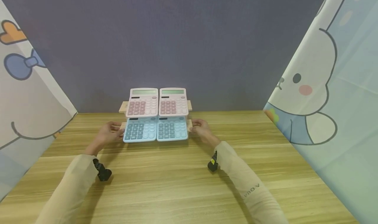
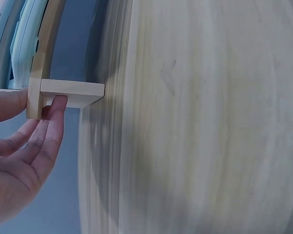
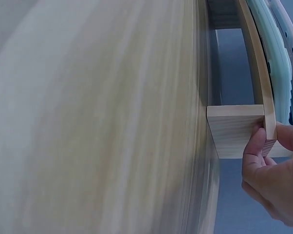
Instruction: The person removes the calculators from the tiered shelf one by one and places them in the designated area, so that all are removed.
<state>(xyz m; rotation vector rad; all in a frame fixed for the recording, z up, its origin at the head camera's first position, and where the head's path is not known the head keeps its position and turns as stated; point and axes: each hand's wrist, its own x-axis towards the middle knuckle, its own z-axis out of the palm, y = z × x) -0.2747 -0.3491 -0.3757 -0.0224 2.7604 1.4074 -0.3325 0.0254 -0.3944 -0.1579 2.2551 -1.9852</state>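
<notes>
A small two-tier wooden stand [image 1: 123, 106] carries calculators side by side on both tiers. Two pink calculators [image 1: 142, 102] lean on the upper tier, and two blue calculators [image 1: 140, 130] on the lower one. At the stand's left end my left hand [image 1: 107, 134] pinches the lower board [image 2: 35, 83], thumb above and fingers beneath. My right hand [image 1: 203, 132] grips the opposite end of this board [image 3: 269, 122] between thumb and fingers. In both wrist views an upright wooden leg [image 2: 72, 87] runs from the board down toward the table.
The stand is near the back of a wood-grain table [image 1: 165, 184], close to a dark grey wall [image 1: 189, 47]. Cartoon-printed cloths flank the table, one on the left [image 1: 38, 96] and one on the right [image 1: 348, 119].
</notes>
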